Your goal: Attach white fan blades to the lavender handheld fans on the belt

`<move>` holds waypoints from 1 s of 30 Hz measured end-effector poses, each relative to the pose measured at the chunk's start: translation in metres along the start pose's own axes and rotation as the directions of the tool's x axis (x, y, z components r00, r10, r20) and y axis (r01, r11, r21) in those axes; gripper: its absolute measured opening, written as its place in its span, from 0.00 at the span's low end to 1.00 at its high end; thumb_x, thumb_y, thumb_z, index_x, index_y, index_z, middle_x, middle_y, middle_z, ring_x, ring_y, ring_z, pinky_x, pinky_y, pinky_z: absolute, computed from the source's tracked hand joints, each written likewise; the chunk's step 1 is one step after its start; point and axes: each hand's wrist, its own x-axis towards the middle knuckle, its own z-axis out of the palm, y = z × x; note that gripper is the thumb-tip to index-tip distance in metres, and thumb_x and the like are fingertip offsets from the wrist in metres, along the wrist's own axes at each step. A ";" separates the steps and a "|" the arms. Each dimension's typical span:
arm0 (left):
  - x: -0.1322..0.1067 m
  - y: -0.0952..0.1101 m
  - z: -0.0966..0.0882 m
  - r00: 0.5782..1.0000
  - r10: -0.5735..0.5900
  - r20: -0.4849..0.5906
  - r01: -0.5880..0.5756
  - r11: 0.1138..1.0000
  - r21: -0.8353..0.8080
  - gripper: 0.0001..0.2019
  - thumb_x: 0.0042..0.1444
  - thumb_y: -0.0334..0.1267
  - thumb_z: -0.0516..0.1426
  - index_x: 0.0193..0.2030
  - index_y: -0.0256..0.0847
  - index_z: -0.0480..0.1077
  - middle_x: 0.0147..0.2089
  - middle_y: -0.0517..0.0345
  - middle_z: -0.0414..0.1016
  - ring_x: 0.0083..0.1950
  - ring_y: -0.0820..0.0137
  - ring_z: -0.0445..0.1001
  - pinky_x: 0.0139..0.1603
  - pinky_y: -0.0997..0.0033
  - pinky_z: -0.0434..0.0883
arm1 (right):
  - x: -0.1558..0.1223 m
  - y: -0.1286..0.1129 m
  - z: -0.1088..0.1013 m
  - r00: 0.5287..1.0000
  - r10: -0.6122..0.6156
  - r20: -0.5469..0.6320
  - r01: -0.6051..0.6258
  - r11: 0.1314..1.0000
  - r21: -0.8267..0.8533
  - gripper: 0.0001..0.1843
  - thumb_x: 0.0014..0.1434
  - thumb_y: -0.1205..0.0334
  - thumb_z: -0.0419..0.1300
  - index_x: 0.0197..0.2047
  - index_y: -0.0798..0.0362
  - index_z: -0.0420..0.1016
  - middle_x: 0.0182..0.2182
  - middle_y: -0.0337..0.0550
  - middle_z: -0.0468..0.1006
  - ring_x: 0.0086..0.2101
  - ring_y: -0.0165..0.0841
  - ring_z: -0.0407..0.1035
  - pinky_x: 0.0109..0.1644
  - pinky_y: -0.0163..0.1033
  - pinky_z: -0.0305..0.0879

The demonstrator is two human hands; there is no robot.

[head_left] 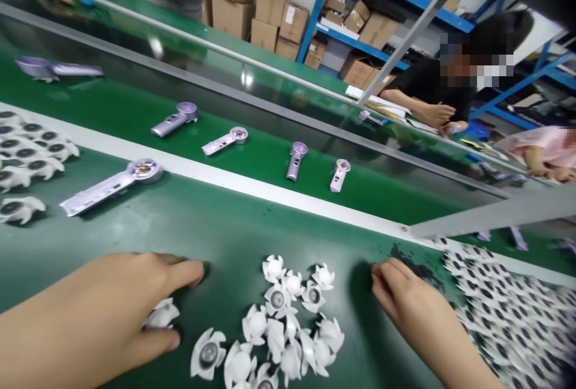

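My left hand (112, 311) is curved around a white fan impeller (162, 314); its thumb and index finger stand apart, and the palm hides part of the impeller. Right of it, a loose pile of white impellers (276, 335) lies on the green work surface, some hub-up and some showing a dark hollow hub. My right hand (405, 302) is closed in a pinch beside small black pieces (418, 269); whatever its fingertips hold is hidden. Beyond my left hand lies a lilac handheld fan housing (112, 185) with a copper motor coil in its round end.
Impellers with dark centres stand in rows at left (31, 149) and right (513, 311). Several lilac housings, including one (297, 161), lie on the green belt (252, 167) behind a white rail (270, 194). A grey post (495, 215) slants in at right. Co-workers sit across.
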 end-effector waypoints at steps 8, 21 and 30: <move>0.016 0.025 -0.019 0.996 -0.003 -0.092 -0.060 0.742 -0.668 0.20 0.53 0.44 0.65 0.53 0.51 0.72 0.47 0.55 0.78 0.43 0.64 0.79 0.44 0.69 0.76 | 0.110 -0.128 -0.065 1.000 0.031 0.001 -0.020 0.622 0.783 0.06 0.65 0.64 0.53 0.35 0.48 0.68 0.26 0.36 0.72 0.25 0.28 0.67 0.28 0.33 0.64; 0.012 0.036 -0.010 0.988 0.066 -0.140 -0.147 0.109 -0.983 0.20 0.43 0.22 0.69 0.41 0.47 0.78 0.36 0.64 0.75 0.33 0.72 0.81 0.33 0.80 0.78 | 0.130 -0.184 -0.057 0.978 -0.108 -0.181 0.210 0.572 0.793 0.07 0.60 0.71 0.57 0.36 0.47 0.69 0.30 0.36 0.73 0.29 0.27 0.69 0.31 0.30 0.67; 0.016 0.032 -0.007 0.960 -0.089 -0.265 -0.241 0.218 -0.946 0.14 0.45 0.29 0.70 0.39 0.45 0.79 0.39 0.61 0.73 0.36 0.67 0.82 0.40 0.71 0.81 | 0.116 -0.189 -0.045 0.934 -0.206 -0.293 0.349 0.708 0.614 0.25 0.60 0.72 0.55 0.59 0.46 0.67 0.44 0.49 0.78 0.40 0.42 0.75 0.41 0.46 0.75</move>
